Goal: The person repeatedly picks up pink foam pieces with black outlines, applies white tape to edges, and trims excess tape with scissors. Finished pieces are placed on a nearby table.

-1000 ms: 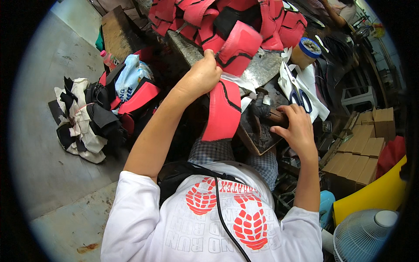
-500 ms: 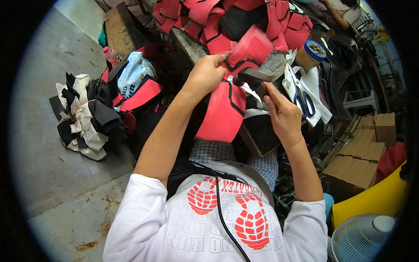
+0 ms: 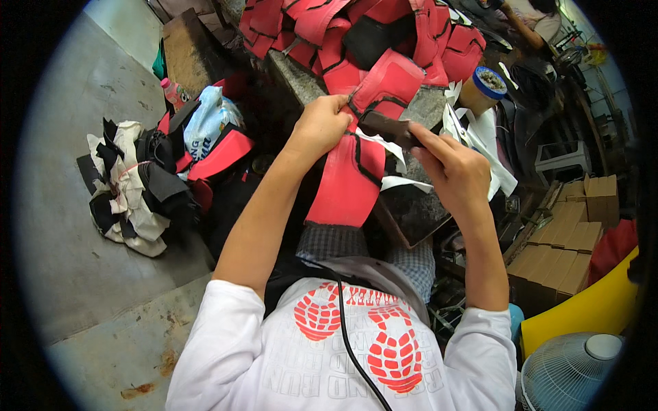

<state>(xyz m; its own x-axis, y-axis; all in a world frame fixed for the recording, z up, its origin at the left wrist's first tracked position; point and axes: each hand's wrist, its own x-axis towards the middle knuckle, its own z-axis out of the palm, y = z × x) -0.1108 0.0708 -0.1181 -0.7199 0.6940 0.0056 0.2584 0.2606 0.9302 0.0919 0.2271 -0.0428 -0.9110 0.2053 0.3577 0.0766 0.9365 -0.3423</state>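
My left hand (image 3: 321, 126) pinches the edge of a red padded shoe-upper piece (image 3: 391, 79) with black edging, on the stone block. Another red piece (image 3: 347, 181) hangs from it over the block's near side, towards my lap. In my right hand (image 3: 456, 168) is a dark hammer (image 3: 386, 127), its head held across the join of the two pieces, close to my left fingertips. Whether the head touches the red material I cannot tell. White strips (image 3: 392, 147) stick out beneath the hammer.
More red pieces (image 3: 319, 24) are heaped on the stone block (image 3: 295, 75). A blue-lidded jar (image 3: 482, 89) stands to the right. A bundle of black and white scraps (image 3: 130, 188) lies at left. Cardboard boxes (image 3: 558, 240) and a fan (image 3: 569, 373) are at right.
The hammer has turned and come nearer my left fingers. My right hand has shifted right, now covering the blue-handled scissors. My left hand has moved slightly down, still pinching the red piece.
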